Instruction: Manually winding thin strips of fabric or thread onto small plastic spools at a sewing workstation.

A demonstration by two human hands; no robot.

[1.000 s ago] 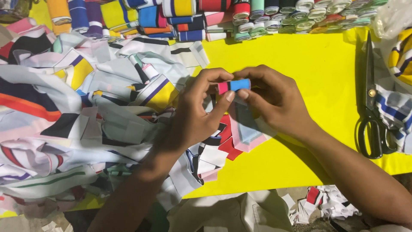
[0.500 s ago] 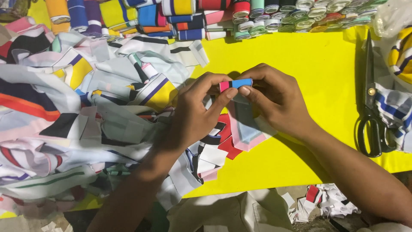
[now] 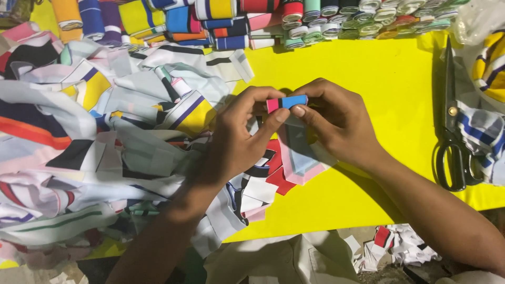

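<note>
A small fabric roll (image 3: pixel 286 102) is pinched between left hand (image 3: pixel 239 139) and right hand (image 3: pixel 336 121), fingertips clamped on it. Its long axis is laid left to right.

A small folded strip of knit fabric, pink at its left end and blue along the rest (image 3: pixel 286 102), sits level above the yellow desk (image 3: pixel 389 105), pinched between the left hand (image 3: pixel 239 134) and the right hand (image 3: pixel 336 118). Its loose tail hangs below as a pale blue panel edged in pink (image 3: pixel 300 158).
</note>
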